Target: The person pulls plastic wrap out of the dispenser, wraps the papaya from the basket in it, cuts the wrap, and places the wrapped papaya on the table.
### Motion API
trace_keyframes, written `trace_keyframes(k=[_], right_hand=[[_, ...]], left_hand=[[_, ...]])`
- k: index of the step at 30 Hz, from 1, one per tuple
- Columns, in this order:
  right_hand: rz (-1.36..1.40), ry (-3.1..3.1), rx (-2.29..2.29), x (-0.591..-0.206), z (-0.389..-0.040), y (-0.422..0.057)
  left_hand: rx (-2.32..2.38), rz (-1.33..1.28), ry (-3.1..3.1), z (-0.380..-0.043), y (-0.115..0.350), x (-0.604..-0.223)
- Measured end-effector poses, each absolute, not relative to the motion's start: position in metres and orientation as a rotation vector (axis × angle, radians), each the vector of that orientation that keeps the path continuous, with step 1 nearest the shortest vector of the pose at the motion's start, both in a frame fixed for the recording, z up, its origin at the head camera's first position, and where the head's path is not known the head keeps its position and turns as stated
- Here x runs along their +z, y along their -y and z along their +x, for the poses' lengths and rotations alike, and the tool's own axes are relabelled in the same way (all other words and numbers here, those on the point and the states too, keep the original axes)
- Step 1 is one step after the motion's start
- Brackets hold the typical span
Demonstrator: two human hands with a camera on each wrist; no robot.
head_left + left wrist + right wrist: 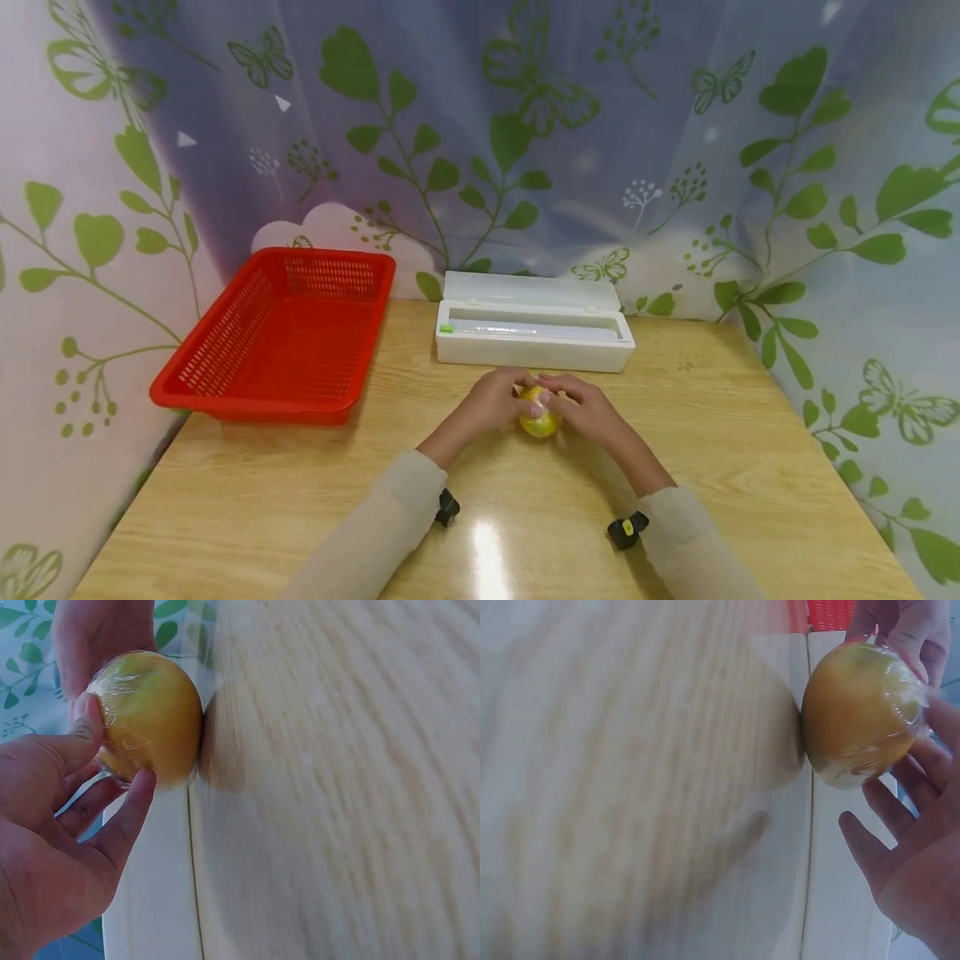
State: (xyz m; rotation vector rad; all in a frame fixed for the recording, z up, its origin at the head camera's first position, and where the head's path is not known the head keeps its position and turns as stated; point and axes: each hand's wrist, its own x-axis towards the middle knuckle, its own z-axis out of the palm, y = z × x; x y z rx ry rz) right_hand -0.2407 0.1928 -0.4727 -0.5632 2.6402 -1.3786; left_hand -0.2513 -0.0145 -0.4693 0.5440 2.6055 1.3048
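Observation:
A round yellow-orange fruit (540,422) wrapped in clear cling film sits on the wooden table, between both hands. My left hand (497,400) holds it from the left, thumb and fingertips against the film, as the left wrist view shows. From the other side my right hand (588,408) holds it too, with its thumb on the upper part and fingers around the far side. In the right wrist view the film (904,701) looks bunched and shiny near the fingers. Just behind the hands stands a white cling film box (534,352), lid up, with a roll (532,330) inside.
A red plastic basket (258,406) with slotted sides stands at the back left of the table (720,467). Behind the table hangs a leaf-and-butterfly patterned curtain (450,125), which also runs along both sides. A small green piece (447,328) sits at the box's left end.

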Motion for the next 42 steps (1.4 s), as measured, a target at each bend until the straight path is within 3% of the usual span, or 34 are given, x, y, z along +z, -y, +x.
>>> trace_keyframes(k=[42], right_hand=[[-0.502, -2.743, -1.198, -0.466, -0.228, -0.194]], left_hand=[[1.264, 0.602, -2.489, -0.255, 0.022, -0.464]])
